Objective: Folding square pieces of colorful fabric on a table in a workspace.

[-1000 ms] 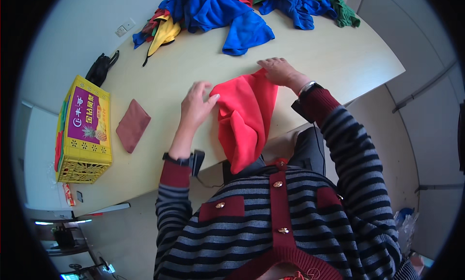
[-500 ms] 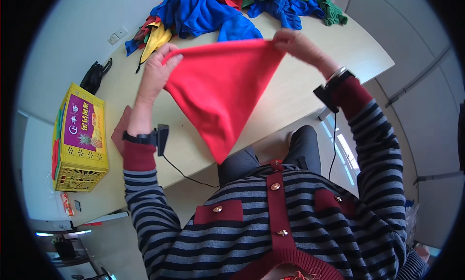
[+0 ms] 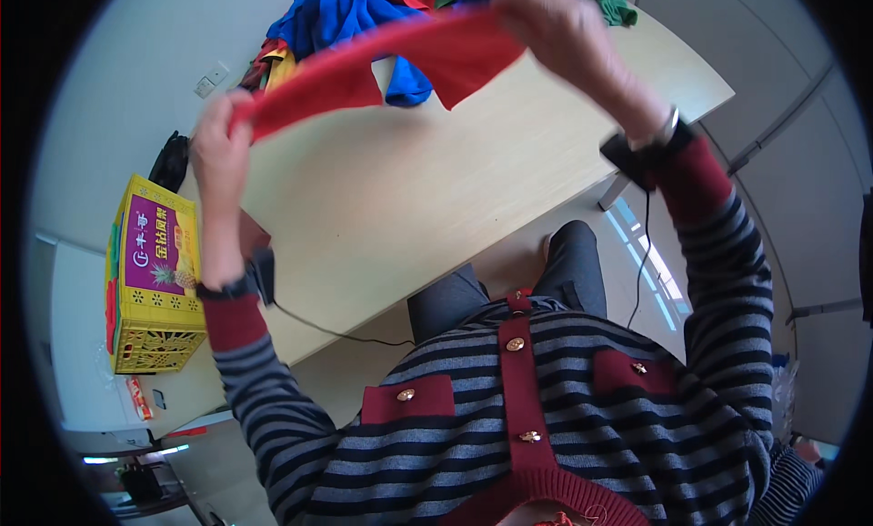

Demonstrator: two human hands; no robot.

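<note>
Soft red fabric garment [image 3: 400, 58] is stretched in the air above the far half of the pale wooden table [image 3: 436, 190], spanning both raised hands. Left hand [image 3: 218, 153] fingers are closed on its left end; right hand [image 3: 568, 40] fingers are clamped on its right end. A heap of blue, red and green clothes [image 3: 346, 12] lies at the table's far edge, behind the garment.

Soft red cloth garment [image 3: 391, 58], stretched taut into a long band, held up in the air above the pale wooden tabletop [image 3: 436, 190], one end gripped in the left hand [image 3: 218, 158], the other in the right hand [image 3: 568, 35], sagging slightly toward the left.
</note>
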